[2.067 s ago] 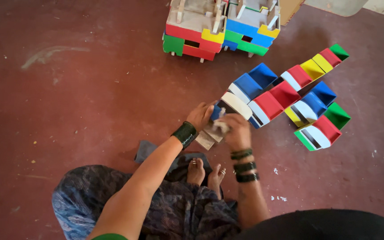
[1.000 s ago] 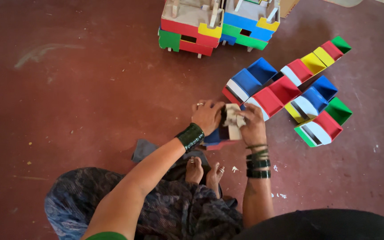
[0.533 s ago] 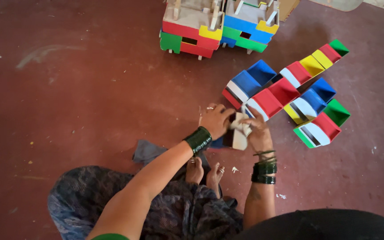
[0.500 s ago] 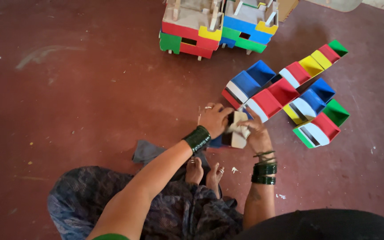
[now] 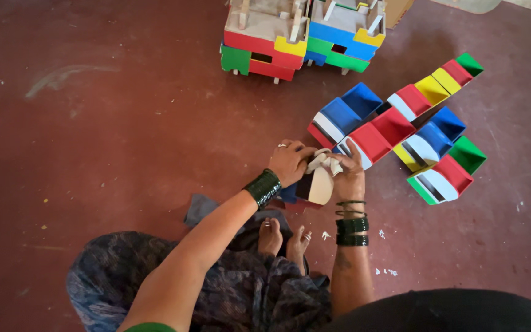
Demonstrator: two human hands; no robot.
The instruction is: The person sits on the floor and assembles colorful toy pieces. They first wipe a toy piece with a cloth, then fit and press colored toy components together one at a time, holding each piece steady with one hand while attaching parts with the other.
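**Two hands working a small box on the red floor**

A person is sitting on the dark red floor (image 5: 106, 160), bare feet (image 5: 284, 237) showing past a patterned dark garment (image 5: 216, 289). Just beyond the feet, both hands are closing on a small box (image 5: 314, 184) with a cream face and blue and red sides. The left hand (image 5: 290, 161), wearing a dark green bangle stack at the wrist, is curling its fingers over the box's near-left side. The right hand (image 5: 348, 175) is gripping the box's right side and pinching a crumpled white scrap (image 5: 326, 161) at its top. Right beside them, coloured open boxes (image 5: 394, 132) are lying in diagonal rows toward the floor's right edge. Farther off, near the top edge, two stacks of coloured box frames (image 5: 302, 34) are standing.
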